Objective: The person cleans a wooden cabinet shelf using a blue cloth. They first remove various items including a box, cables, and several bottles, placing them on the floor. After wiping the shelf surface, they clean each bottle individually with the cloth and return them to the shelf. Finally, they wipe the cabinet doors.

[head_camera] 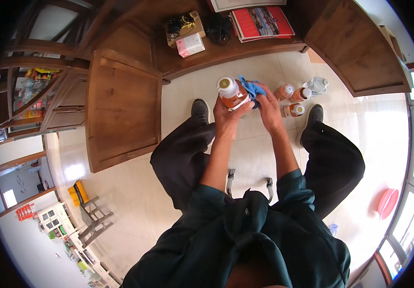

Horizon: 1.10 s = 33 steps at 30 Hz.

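Note:
My left hand (227, 117) holds a bottle (235, 94) with a white cap and reddish-orange body, tilted with its cap up and to the left. A blue cloth (252, 90) is bunched in my right hand (269, 108), against the right side of that bottle. Right of my right hand, several bottles stand on the floor: a pinkish one with a white cap (284, 92), two amber ones with white caps (300, 94), and a clear plastic one (317, 86).
An open wooden cabinet (228, 50) lies ahead, holding a tissue pack (190, 45), a cardboard box, black cables and red printed booklets (262, 23). Its doors stand out at left (124, 111) and right (365, 46). A pink basin (387, 204) is at far right, a wooden chair (95, 219) at lower left.

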### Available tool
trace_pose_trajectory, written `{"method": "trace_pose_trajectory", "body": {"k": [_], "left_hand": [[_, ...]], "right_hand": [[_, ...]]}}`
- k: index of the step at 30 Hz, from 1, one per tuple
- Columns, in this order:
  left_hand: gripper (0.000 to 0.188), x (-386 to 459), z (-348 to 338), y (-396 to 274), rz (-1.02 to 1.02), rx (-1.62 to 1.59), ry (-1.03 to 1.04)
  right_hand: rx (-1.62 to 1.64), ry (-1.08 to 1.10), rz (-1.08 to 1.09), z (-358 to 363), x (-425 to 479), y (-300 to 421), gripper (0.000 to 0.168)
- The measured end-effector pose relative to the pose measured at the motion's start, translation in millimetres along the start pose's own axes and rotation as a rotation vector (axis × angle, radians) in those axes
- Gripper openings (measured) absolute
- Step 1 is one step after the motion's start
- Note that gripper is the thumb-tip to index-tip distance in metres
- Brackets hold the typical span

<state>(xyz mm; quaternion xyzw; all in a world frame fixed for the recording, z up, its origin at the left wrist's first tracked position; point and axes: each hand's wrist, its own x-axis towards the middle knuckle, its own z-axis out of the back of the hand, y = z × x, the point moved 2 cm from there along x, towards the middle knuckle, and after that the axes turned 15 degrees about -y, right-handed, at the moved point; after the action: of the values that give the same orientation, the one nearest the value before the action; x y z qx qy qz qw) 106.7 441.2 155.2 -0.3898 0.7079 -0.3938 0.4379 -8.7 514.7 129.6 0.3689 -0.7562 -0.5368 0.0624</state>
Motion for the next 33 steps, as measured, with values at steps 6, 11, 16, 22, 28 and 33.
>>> {"method": "trace_pose_trajectory", "body": {"k": [6, 11, 16, 22, 28, 33], "left_hand": [[0.068, -10, -6, -24, 0.008, -0.006, 0.01], [0.07, -22, 2, -31, 0.044, -0.11, 0.002], [0.067, -23, 4, -54, -0.019, -0.138, -0.021], [0.072, -17, 7, -65, -0.194, -0.134, -0.038], [0.065, -17, 10, -61, -0.351, 0.008, -0.046], [0.061, -17, 11, -54, -0.334, 0.004, -0.046]], "right_hand": [[-0.218, -0.049, 0.458, -24, -31, 30, 0.038], [-0.259, 0.106, 0.594, -52, -27, 62, 0.034], [-0.308, -0.053, 0.622, -32, -23, 26, 0.032], [0.282, -0.205, -0.193, -47, -47, -9, 0.035], [0.446, -0.142, -0.379, -57, -50, -26, 0.039], [0.39, -0.158, -0.522, -44, -59, -23, 0.043]]}}
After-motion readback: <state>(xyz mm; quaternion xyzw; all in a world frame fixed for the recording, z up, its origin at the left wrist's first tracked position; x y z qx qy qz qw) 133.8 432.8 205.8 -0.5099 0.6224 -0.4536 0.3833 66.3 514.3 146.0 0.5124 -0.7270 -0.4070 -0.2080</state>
